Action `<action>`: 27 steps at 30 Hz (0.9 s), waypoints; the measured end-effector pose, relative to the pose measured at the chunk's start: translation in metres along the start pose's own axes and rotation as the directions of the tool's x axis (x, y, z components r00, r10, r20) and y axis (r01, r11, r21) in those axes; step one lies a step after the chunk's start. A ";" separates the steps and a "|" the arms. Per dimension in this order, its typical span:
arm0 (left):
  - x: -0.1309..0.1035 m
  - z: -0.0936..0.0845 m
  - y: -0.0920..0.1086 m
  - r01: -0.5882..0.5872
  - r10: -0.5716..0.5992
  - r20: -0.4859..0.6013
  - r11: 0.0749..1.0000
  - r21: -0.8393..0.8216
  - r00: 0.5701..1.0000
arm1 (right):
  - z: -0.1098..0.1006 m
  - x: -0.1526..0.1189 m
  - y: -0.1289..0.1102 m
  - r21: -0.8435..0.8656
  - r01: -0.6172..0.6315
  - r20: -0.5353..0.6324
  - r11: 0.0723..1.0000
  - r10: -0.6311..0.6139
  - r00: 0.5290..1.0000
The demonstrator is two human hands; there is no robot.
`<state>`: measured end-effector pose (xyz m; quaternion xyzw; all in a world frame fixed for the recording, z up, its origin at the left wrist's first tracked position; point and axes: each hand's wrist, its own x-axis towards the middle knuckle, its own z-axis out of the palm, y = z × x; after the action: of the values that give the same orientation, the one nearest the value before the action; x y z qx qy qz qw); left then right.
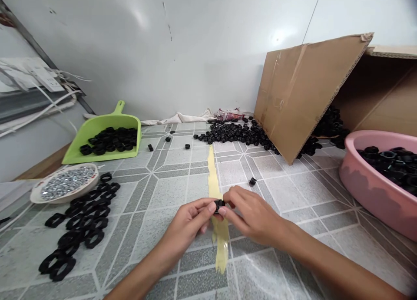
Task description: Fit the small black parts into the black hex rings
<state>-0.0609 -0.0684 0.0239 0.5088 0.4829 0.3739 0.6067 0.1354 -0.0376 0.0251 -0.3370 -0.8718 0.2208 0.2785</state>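
Note:
A small black plastic piece (219, 206) is pinched between the thumb and fingers of my left hand (197, 217), above a yellow tape strip (213, 174). From the other side, the thumb and index finger of my right hand (250, 213) close on the same piece. Fingers cover most of it, so its exact shape is hard to make out. Just beyond my right hand lies a loose black piece (252, 181). To the left, several black rings (94, 238) are spread over the tile-patterned surface, beside a white dish (39, 196) of small shiny metal parts (68, 182).
A green dustpan (78, 137) holds black rings at the back left. Many small black pieces (234, 133) are heaped at the back, beside a tipped cardboard box (293, 87). A pink basin (374, 196) of black parts stands at the right. A wall (195, 52) rises behind.

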 end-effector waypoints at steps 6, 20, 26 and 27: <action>-0.002 0.007 -0.006 0.004 -0.001 -0.126 1.000 0.019 0.992 | 0.011 0.000 -0.004 0.307 -0.365 0.102 0.879 0.351 0.931; -0.007 0.014 -0.008 -0.075 0.088 -0.181 0.994 0.074 0.980 | 0.021 -0.001 -0.005 0.480 -0.462 0.197 0.746 0.421 0.885; -0.005 0.012 -0.004 0.012 -0.011 0.012 0.992 -0.123 1.000 | 0.004 -0.003 0.004 -0.034 0.091 -0.111 0.995 -0.094 0.989; -0.005 0.012 -0.003 0.023 -0.017 0.043 0.989 -0.143 0.999 | 0.003 -0.003 0.007 -0.111 0.158 -0.106 0.981 -0.170 0.980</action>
<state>-0.0509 -0.0766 0.0222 0.4666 0.4470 0.3911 0.6554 0.1383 -0.0356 0.0181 -0.2898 -0.8893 0.1323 0.3280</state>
